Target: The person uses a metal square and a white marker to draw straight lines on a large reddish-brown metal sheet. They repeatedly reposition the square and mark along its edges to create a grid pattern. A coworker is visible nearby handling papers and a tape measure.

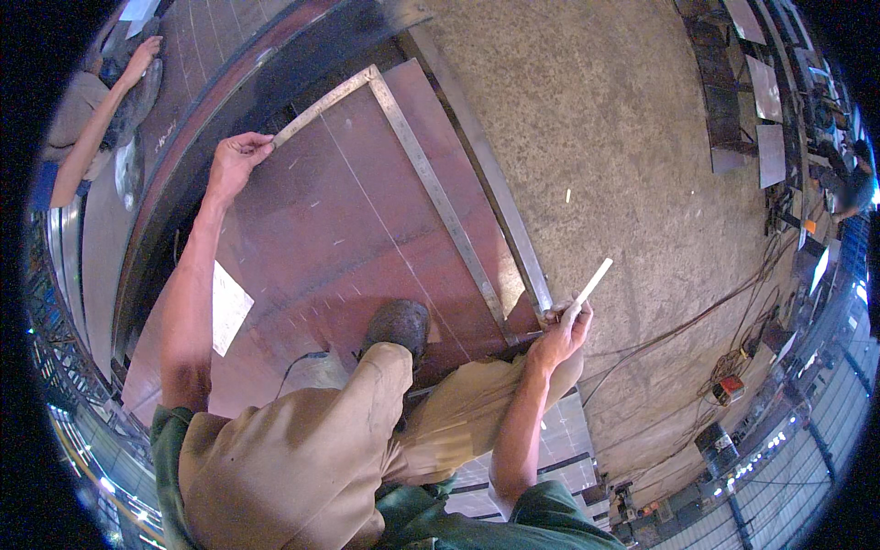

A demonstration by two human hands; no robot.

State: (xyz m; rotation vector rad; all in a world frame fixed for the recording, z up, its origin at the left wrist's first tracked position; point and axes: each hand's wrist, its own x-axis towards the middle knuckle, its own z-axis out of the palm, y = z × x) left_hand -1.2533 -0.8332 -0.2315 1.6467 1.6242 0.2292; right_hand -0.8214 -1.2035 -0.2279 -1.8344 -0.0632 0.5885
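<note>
A metal framing square (423, 174) lies on a reddish-brown steel plate (302, 220), its corner at the far side. Between thumb and fingers, my left hand (240, 165) pinches the end of the square's short leg. My right hand (564, 337) is closed on a white chalk stick (594, 282), which points up and to the right. That hand is beside the plate's right side, close to the end of a metal bar (486, 156). Thin pale lines run along the plate. One line passes between the square's long leg and my left arm.
A white paper sheet (229, 307) lies by my left forearm. My dark shoe (400, 328) rests on the plate. At the upper left another person's arm (96, 137) reaches over another metal surface. Cables (724, 284) cross the concrete floor (623, 119) at right.
</note>
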